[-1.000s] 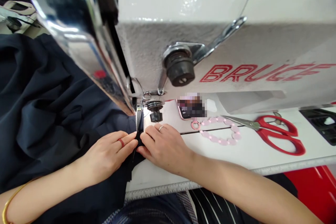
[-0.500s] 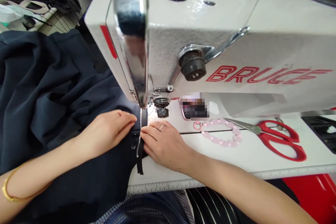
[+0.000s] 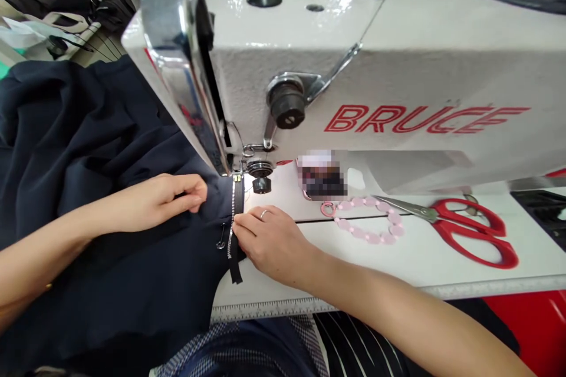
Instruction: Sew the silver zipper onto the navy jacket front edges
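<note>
Dark navy fabric (image 3: 110, 271) spreads over the left side and runs to the sewing machine's needle area. A black zipper (image 3: 237, 206) with silver teeth lies along the fabric's right edge, its upper end below the machine head (image 3: 375, 82). My right hand (image 3: 274, 244), a ring on one finger, pinches the zipper tape from the right. Left of the zipper, my left hand (image 3: 177, 197) rests on the fabric with its fingers curled together; whether they grip a fold of it is hidden. A safety pin (image 3: 220, 244) sits on the fabric beside the zipper.
Right of my right hand lie a phone (image 3: 322, 174), partly blurred out, a pink beaded strap (image 3: 371, 238) and red-handled scissors (image 3: 473, 232). A measuring tape (image 3: 283, 308) runs along the table's front edge. Dark cloth items (image 3: 53, 0) are piled at the back left.
My left hand has moved left, away from the zipper, and its fingers have curled. My right hand stays at the zipper. The view has shifted, showing the machine further left.
</note>
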The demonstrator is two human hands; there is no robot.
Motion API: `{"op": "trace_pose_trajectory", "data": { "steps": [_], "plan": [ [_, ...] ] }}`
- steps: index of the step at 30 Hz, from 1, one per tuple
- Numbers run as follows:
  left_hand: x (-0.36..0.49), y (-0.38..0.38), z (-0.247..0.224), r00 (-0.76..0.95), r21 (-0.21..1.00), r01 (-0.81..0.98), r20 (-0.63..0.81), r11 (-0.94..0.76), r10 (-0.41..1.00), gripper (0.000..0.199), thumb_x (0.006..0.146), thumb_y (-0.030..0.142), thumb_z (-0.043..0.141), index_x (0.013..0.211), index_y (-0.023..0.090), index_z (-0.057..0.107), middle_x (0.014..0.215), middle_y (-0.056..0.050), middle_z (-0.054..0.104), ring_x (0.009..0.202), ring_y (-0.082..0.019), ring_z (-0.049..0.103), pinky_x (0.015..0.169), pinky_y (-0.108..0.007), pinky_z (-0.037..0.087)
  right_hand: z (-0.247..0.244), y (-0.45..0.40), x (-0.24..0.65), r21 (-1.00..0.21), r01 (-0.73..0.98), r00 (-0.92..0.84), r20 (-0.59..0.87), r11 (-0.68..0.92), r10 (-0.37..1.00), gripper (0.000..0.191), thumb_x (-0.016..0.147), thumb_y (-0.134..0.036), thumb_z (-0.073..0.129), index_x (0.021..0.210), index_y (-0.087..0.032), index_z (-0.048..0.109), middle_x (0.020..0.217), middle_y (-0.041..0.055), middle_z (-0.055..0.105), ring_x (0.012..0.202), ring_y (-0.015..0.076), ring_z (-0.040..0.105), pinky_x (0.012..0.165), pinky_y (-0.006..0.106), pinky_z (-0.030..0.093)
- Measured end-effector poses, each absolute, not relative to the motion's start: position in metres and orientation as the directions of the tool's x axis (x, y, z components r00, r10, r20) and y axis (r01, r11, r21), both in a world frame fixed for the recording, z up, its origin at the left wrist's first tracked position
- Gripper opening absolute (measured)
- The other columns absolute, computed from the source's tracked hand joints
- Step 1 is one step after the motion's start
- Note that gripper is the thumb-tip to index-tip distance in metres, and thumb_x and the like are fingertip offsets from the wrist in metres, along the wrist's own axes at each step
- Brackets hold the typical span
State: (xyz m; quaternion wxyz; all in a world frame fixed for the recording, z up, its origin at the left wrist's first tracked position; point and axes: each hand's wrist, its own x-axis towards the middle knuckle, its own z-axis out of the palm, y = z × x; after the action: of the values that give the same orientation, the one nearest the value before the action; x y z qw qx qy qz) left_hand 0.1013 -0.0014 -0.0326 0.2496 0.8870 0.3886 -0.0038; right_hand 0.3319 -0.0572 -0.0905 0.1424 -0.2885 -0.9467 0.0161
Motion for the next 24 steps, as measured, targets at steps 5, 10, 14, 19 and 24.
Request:
{"op": "trace_pose_trajectory", "data": {
  "steps": [5,10,14,19,24],
  "plan": [
    [0.102,-0.027,-0.034,0.679,0.068,0.719,0.146,-0.692,0.719,0.028,0.091,0.031,0.037,0.099,0.015,0.059,0.093,-0.003,0.061,0.089,-0.017,0.058,0.078,-0.03,0.049,-0.092,-0.057,0.331,-0.114,0.535,-0.794,0.272,0.837,0.544,0.012,0.084,-0.014,0.048,0.085,-0.013,0.059,0.094,0.0064,0.061,0.078,0.0179,0.053,0.063,0.031,0.037],
    [0.122,-0.043,-0.068,0.77,0.001,0.633,0.108,-0.774,0.629,0.049,0.087,0.037,0.045,0.124,0.006,0.044,0.128,-0.018,0.047,0.121,-0.03,0.04,0.098,-0.046,0.04,-0.092,-0.057,0.331,-0.125,0.539,-0.785,0.285,0.833,0.551,0.012,0.083,-0.013,0.047,0.085,-0.013,0.059,0.094,0.0072,0.062,0.079,0.0185,0.053,0.063,0.031,0.038],
    [0.122,-0.045,-0.082,0.711,-0.052,0.702,0.127,-0.711,0.692,0.057,0.085,0.041,0.047,0.125,0.001,0.041,0.131,-0.022,0.043,0.123,-0.034,0.037,0.096,-0.051,0.04,-0.091,-0.058,0.331,-0.119,0.526,-0.79,0.297,0.842,0.536,0.015,0.083,-0.012,0.045,0.084,-0.013,0.06,0.095,0.008,0.062,0.079,0.0184,0.054,0.062,0.031,0.039],
    [0.128,-0.048,-0.082,0.776,-0.004,0.595,0.264,-0.804,0.573,0.036,0.085,0.025,0.048,0.114,0.004,0.053,0.117,-0.018,0.055,0.109,-0.028,0.051,0.092,-0.044,0.046,-0.091,-0.058,0.331,-0.103,0.513,-0.782,0.354,0.853,0.513,0.021,0.083,-0.01,0.039,0.081,-0.012,0.061,0.092,0.009,0.063,0.077,0.0181,0.055,0.062,0.03,0.039],
    [0.133,-0.049,-0.086,0.765,0.044,0.53,0.405,-0.847,0.5,0.024,0.082,0.015,0.05,0.102,0.006,0.06,0.101,-0.013,0.063,0.097,-0.021,0.057,0.086,-0.034,0.051,-0.09,-0.056,0.331,-0.093,0.481,-0.79,0.385,0.872,0.477,0.025,0.084,-0.01,0.037,0.079,-0.012,0.061,0.086,0.0082,0.064,0.073,0.0181,0.055,0.059,0.03,0.039]
  ]
}}
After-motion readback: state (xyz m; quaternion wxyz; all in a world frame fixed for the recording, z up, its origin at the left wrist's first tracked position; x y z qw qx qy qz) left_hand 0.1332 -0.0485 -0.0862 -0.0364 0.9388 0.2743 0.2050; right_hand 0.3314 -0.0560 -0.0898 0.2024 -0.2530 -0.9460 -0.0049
